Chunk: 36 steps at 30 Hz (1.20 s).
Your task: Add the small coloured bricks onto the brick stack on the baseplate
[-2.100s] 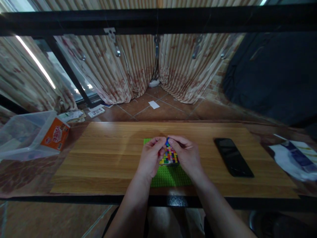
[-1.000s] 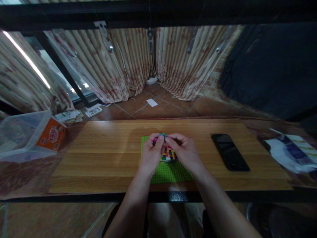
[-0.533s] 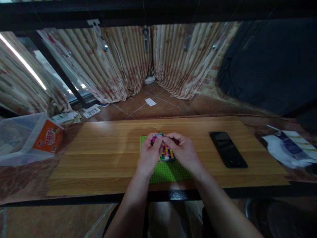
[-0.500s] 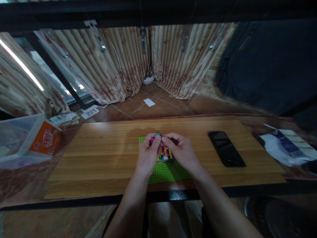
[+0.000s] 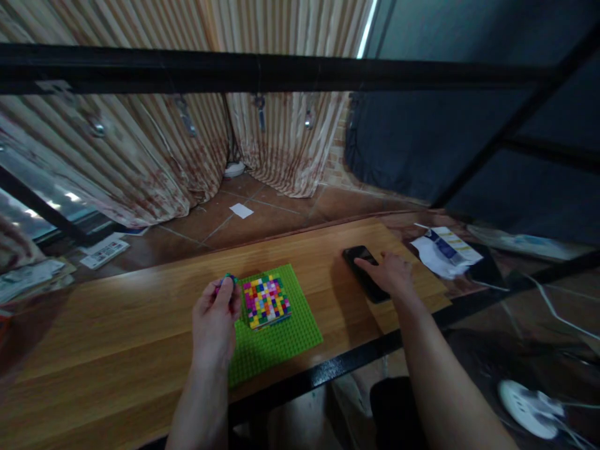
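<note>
A green studded baseplate (image 5: 281,340) lies on the wooden table, with a multicoloured block of small bricks (image 5: 265,301) standing on its far part. My left hand (image 5: 216,315) hovers at the plate's left edge, fingers pinched on a few small coloured bricks (image 5: 227,279). My right hand (image 5: 390,275) has reached to the right and rests on a black phone (image 5: 363,280), fingers stretched out over the screen.
The wooden table (image 5: 117,319) has a black metal front edge (image 5: 328,372). A white and blue packet (image 5: 443,250) lies beyond the phone at the right. A black crossbar (image 5: 281,72) runs overhead. Curtains and tiled floor lie behind; a white object with cables (image 5: 529,406) sits low right.
My right hand left the brick block and moved right onto the phone. My left hand keeps small bricks and has drawn left. The camera view has swung to the right.
</note>
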Available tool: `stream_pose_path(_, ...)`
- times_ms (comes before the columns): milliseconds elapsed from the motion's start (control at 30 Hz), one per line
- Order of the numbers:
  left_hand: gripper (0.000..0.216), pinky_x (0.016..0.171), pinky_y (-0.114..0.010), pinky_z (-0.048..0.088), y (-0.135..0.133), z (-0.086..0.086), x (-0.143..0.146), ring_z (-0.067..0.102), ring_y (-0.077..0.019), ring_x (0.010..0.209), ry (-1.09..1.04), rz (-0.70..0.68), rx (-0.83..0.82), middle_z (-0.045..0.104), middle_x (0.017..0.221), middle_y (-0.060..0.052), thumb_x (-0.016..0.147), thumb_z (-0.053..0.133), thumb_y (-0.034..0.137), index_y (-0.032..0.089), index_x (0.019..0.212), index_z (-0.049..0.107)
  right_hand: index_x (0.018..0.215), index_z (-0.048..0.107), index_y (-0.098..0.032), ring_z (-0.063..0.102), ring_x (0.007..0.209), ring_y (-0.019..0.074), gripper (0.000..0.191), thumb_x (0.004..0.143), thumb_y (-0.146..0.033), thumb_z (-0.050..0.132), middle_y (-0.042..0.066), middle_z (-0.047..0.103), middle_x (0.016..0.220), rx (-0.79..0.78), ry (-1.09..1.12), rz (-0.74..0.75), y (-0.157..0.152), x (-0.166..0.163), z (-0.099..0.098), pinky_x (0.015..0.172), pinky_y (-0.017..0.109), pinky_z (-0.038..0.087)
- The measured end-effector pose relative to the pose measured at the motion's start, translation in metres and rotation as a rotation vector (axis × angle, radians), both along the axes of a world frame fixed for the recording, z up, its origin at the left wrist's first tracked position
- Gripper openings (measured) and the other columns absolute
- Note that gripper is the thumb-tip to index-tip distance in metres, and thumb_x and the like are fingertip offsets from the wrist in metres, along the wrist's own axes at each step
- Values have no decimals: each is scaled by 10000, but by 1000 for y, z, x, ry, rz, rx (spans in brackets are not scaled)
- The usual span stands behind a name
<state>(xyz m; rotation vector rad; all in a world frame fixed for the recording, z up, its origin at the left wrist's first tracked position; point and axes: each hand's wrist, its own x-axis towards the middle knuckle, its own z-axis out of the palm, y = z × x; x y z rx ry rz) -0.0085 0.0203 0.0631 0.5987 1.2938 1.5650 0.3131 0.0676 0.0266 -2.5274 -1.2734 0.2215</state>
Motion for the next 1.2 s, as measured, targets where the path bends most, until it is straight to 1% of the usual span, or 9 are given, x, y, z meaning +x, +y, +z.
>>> stream_pose_path(67,299,414,-152,266,1,1,-2,423,-37,466,15,21,-10,568,618,33,616,801,339,149,735,604,1291,564,-27,497,1246,461,889,716,-701,634,308,555,1296,-113,20,32,-3,4,-6,974,527,426)
stream_pose_path(100,301,415,-151,267,1,1,-3,424,-38,466,21,30,-13,572,619,32,610,803,342,150,731,606,1277,568,-24,502,1236,463,909,688,-710,655,309,556,1289,-140,20,47,-4,4,-8,966,526,432)
stream_pose_path(200,314,417,-148,271,3,2,-4,423,-38,461,34,45,-18,574,613,32,586,812,347,152,721,606,1276,546,-21,500,1227,462,948,631,-694,714,309,541,1293,-141,-10,55,-5,1,-11,946,534,445)
stream_pose_path(333,314,415,-146,270,3,3,-4,418,-37,457,56,43,-30,569,606,35,567,814,341,153,702,602,1289,519,-27,493,1234,448,949,597,-624,777,293,519,1313,-149,7,34,-3,-1,-12,959,521,444)
stream_pose_path(567,302,410,-148,274,4,-1,-7,420,-38,457,58,46,-9,580,614,36,565,815,320,154,706,605,1290,512,-62,486,1249,430,913,585,-561,807,274,511,1317,-122,68,-17,0,-4,-10,967,524,441)
stream_pose_path(767,314,404,-153,260,5,-2,-7,406,-35,446,63,38,-3,577,613,37,571,820,321,152,705,592,1268,535,-77,496,1240,424,868,583,-525,822,256,536,1282,-92,100,-14,0,-9,-7,957,541,452)
stream_pose_path(900,327,402,-150,253,5,-1,-7,409,-35,453,64,30,-11,582,617,34,558,825,325,149,714,597,1281,533,-86,491,1244,409,855,592,-506,818,238,528,1297,-97,108,-10,2,-12,-5,965,525,451)
stream_pose_path(1033,357,409,-142,276,6,-1,-7,417,-37,463,61,63,-38,583,607,37,510,830,324,142,714,601,1266,544,-87,485,1243,397,812,619,-509,798,237,518,1308,-111,94,-12,6,-17,-6,972,525,438)
stream_pose_path(1200,352,400,-147,271,8,-3,-6,407,-43,445,67,67,-51,582,586,42,495,814,317,151,711,591,1285,530,-72,486,1234,410,862,621,-551,799,254,513,1321,-95,66,13,9,-23,-9,952,536,443)
